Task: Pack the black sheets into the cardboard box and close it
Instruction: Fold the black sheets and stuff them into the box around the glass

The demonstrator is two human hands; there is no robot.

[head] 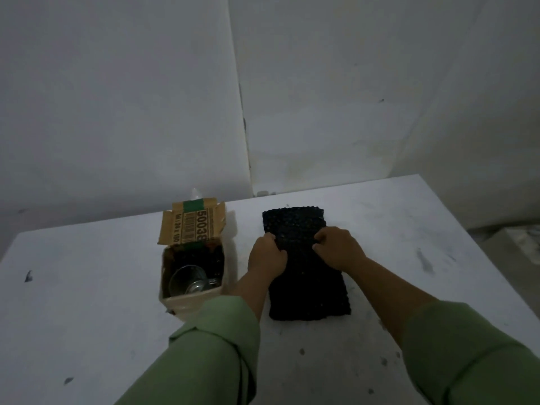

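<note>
A person in green sleeves works at a white counter (87, 287). A black sheet (304, 270) lies flat on it, just right of an open cardboard box (190, 302). The left hand (267, 255) and right hand (339, 249) each have their grip curled, pinching the sheet's middle from either side. Inside the box sits a clear glass (187, 280) on dark material. The box's flap stands upright at its far side.

The cardboard box (191, 276) stands on the table (87, 287) left of the black sheet (306, 273) — a glass (187, 280) lies inside it. Both hands rest on the sheet — left hand (267, 255) at its left edge, right hand (339, 247) at its right.
</note>
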